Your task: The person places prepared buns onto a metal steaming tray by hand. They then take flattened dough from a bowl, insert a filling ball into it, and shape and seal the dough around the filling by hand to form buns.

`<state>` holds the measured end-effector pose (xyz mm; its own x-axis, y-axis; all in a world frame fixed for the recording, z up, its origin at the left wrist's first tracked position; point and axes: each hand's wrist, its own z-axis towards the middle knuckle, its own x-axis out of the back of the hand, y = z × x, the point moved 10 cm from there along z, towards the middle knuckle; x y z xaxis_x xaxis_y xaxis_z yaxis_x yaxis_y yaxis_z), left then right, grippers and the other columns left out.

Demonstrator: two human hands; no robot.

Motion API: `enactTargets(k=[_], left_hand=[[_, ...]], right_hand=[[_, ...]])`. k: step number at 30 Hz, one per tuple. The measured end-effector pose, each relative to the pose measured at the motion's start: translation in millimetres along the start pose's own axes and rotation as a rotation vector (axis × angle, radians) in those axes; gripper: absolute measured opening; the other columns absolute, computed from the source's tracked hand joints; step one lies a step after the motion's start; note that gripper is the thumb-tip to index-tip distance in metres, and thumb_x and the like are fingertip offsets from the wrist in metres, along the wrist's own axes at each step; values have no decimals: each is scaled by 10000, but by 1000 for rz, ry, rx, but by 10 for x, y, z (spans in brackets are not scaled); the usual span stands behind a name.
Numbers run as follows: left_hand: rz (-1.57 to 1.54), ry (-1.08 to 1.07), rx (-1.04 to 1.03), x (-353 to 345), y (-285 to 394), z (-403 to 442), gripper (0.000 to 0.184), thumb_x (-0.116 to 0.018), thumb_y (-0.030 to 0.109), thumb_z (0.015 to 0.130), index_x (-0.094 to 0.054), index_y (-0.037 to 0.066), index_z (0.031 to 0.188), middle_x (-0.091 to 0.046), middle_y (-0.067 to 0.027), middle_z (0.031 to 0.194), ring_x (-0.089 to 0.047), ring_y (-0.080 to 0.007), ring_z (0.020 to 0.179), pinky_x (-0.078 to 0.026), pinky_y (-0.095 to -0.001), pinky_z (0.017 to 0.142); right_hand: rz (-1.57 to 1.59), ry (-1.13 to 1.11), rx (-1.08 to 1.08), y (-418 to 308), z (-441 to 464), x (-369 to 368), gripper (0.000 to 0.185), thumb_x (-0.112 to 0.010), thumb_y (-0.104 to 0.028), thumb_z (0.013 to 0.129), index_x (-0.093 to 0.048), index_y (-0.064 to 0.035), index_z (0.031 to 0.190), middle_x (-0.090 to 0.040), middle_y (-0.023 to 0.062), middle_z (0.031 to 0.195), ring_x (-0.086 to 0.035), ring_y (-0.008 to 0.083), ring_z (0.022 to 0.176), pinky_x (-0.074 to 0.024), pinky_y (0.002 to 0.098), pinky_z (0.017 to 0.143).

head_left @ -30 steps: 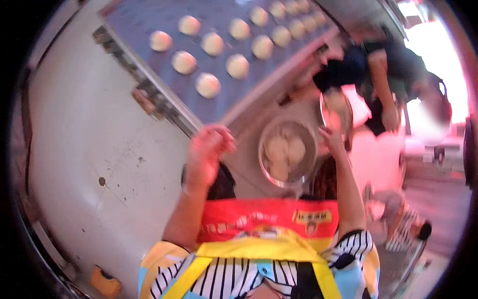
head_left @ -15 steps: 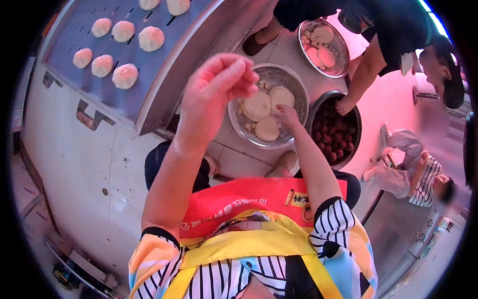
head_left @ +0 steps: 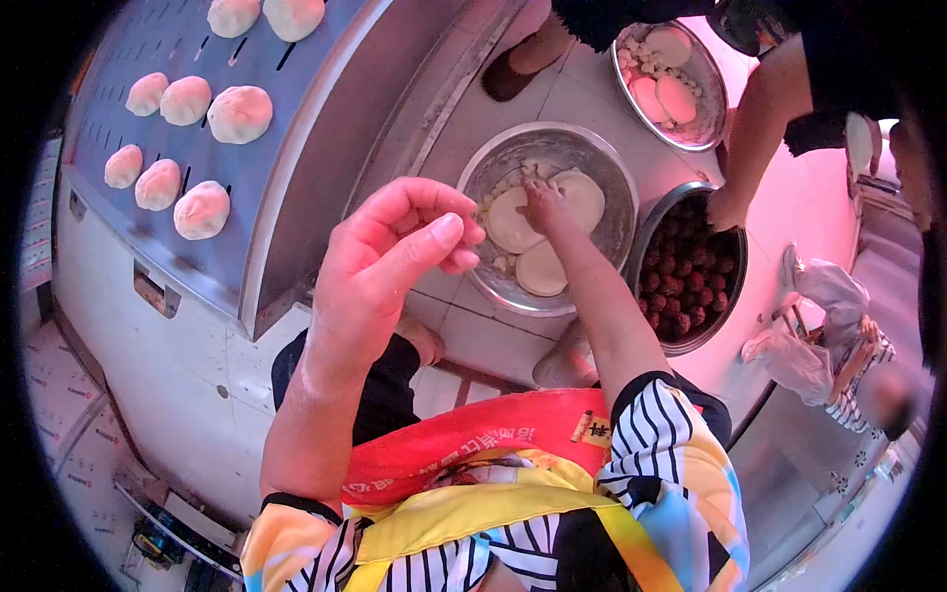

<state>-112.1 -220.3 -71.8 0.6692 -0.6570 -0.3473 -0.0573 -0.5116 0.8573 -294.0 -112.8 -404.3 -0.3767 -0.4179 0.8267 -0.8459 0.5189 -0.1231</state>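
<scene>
My left hand (head_left: 409, 237) is raised left of the steel bowl (head_left: 617, 163), fingers curled in and thumb tip close to them; nothing shows between them. Inside that bowl, my right hand (head_left: 543, 205) reaches down with its fingers spread, over the flat rounds of dough (head_left: 513, 219) and beside small dough lumps (head_left: 533, 170). Whether it touches the dough is hard to tell. Several filled, pleated dough buns (head_left: 240, 114) sit in rows on the slotted metal surface (head_left: 266, 69) at the upper left.
Right of the bowl stands a dark pot of reddish-brown balls (head_left: 688, 286), with a co-worker's hand (head_left: 728, 209) at its rim. Behind it is another bowl of dough (head_left: 725, 94). A person in a striped top (head_left: 858, 380) sits at the far right.
My left hand has come lower and nearer. My right hand has shifted leftward in the bowl, its fingers now spread. The view has shifted, with the bun surface sitting further left.
</scene>
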Motion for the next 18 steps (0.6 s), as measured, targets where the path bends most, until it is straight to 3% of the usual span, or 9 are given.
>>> enactTargets(k=[1,4,6,8,11,14,18], left_hand=[[-3,-3,0,-1,-7,9,198,-495,101,911,-568,-23,1048,-619,-94,935,-605,-156,871,-496,-273,741],[2,3,15,38,-16,-19,203,-486,92,908,-564,-26,1053,-618,-100,938,-603,-157,872,-495,-273,740],[-7,13,18,80,-17,-39,206,-486,91,905,-562,-26,1056,-617,-103,938,-601,-156,870,-494,-274,741],[-31,30,12,115,-25,-59,209,-491,97,901,-560,-24,1057,-616,-104,938,-601,-155,867,-494,-275,744],[-20,4,24,68,-22,-88,218,-506,122,898,-559,-24,1051,-616,-107,941,-601,-151,862,-493,-276,752],[11,-14,49,41,-49,-99,228,-515,142,896,-559,-24,1046,-618,-109,936,-600,-147,853,-492,-273,752],[9,29,29,72,-40,-103,230,-518,143,894,-560,-26,1045,-621,-111,926,-597,-144,821,-487,-269,750]], right_hand=[[-17,11,-3,-4,-16,-9,598,-654,-293,819,-415,-179,1356,-480,120,1313,-431,296,1239,-371,500,988],[283,378,-15,144,-233,122,532,-663,-310,807,-488,-159,1286,-561,141,1181,-532,325,1099,-414,467,933],[538,212,-266,491,-505,-236,432,-655,-297,809,-551,-121,1190,-612,164,1068,-579,364,1000,-444,450,883],[404,61,-369,708,-842,-626,389,-650,-284,805,-573,-93,1135,-629,185,1007,-588,378,975,-456,444,879],[357,-75,-474,953,-1088,-1129,482,-661,-301,792,-526,-119,1217,-623,174,1069,-586,358,1012,-450,439,915],[159,229,-393,780,-1075,-930,617,-687,-323,765,-448,-160,1310,-625,159,1101,-595,336,1023,-447,428,945],[317,21,-540,962,-892,-1221,720,-721,-325,727,-393,-185,1353,-558,143,1231,-549,345,1102,-434,423,971]])
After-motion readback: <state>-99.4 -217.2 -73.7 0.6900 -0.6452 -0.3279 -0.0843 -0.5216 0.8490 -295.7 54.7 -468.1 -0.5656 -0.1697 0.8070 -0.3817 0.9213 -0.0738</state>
